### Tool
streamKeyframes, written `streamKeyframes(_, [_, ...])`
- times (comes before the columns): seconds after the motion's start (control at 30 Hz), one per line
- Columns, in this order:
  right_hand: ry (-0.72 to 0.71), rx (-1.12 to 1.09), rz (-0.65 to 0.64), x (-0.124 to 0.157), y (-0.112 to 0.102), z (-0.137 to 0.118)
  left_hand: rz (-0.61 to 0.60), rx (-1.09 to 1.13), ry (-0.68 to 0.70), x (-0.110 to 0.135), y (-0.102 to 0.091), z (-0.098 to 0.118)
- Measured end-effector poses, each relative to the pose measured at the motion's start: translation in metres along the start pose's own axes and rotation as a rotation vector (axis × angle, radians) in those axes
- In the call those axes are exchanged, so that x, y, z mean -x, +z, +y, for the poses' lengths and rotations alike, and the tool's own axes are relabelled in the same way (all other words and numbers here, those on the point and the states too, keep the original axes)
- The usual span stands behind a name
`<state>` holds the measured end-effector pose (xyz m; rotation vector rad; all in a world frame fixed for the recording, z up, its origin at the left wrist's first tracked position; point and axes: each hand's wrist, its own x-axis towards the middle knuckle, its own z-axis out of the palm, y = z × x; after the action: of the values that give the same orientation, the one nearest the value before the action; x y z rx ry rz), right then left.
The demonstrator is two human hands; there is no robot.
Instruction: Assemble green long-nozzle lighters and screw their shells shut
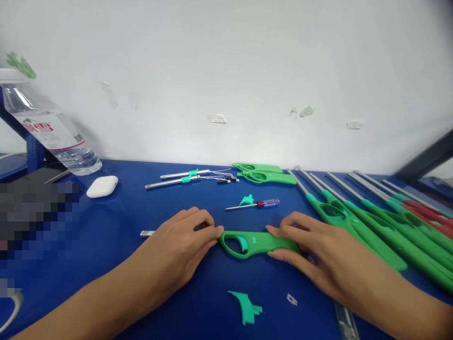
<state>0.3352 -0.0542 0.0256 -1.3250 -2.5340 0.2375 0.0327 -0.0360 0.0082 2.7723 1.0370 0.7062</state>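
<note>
A green long-nosed lighter (264,242) lies crosswise on the blue table, its teal trigger (244,243) showing inside the finger loop. My left hand (182,243) is closed around its front end, thumb and fingertips just before the loop. A metal tube tip (146,233) sticks out left of that hand. My right hand (318,245) grips the handle's rear end between thumb and fingers. Nearer me are a loose teal trigger (247,307) and a small whitish piece (292,299). Beyond the lighter, a purple-handled screwdriver (268,203) lies by another teal trigger (247,200).
Green handle shells (269,177) and metal tubes (173,182) with wires lie near the wall. Several assembled lighters (371,226) fan out at right. At left stand a water bottle (53,132) and white earbud case (102,187). A clear strip (345,321) lies under my right forearm.
</note>
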Motion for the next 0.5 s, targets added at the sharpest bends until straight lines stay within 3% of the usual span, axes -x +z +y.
streamKeyframes(0.27, [-0.035,0.072,0.010,-0.0003,0.0007,0.0006,0.017,-0.162,0.047,0.0021,0.0048,0.0024])
streamKeyframes(0.5, [-0.051,0.098,0.067,0.0010,0.0007,-0.0017,-0.019,-0.054,-0.020,0.0008,0.0000,0.0047])
